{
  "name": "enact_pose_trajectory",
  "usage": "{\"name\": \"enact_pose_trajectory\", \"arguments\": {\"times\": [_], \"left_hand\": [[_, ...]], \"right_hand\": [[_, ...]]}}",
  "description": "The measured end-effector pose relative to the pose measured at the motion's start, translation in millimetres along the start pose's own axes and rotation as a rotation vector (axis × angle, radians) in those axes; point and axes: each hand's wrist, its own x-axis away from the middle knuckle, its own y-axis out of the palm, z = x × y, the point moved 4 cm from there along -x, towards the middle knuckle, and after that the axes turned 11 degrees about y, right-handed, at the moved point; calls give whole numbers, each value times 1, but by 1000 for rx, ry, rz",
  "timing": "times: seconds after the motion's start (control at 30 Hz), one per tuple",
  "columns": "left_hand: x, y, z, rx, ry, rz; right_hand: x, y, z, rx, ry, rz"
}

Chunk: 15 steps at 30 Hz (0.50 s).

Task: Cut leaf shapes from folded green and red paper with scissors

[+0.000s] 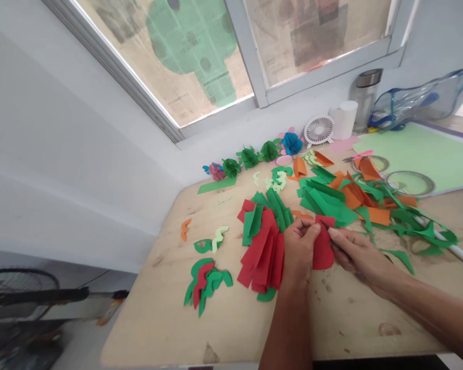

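My left hand (pixel 301 249) is closed, pinching a folded piece of red paper (pixel 322 254) between thumb and fingers. My right hand (pixel 353 252) is closed around scissors (pixel 324 225); only their dark, thin tip shows, against the upper part of the red paper, and the handles are hidden in the fingers. Left of my left hand lies a fanned stack of red paper pieces (pixel 263 252), with folded green paper (pixel 278 209) behind it. Further left are wavy green cut-outs (pixel 216 280) and a red cut-out (pixel 201 280).
Green and orange scraps (pixel 351 195) spread behind my right hand, near tape rolls (pixel 411 183) and pink-handled scissors (pixel 362 155). Along the wall stand paper flowers (pixel 249 156), a small white fan (pixel 319 130), a glass bottle (pixel 364 103) and a clear pouch (pixel 420 103).
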Motion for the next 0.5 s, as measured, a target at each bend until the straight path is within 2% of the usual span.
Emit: {"name": "enact_pose_trajectory", "arguments": {"times": [0.17, 0.5], "left_hand": [[-2, -1, -1, -21, 28, 15], [0, 1, 0, -36, 37, -56]], "right_hand": [[2, -1, 1, -2, -3, -2], [1, 0, -1, -18, 9, 18]]}}
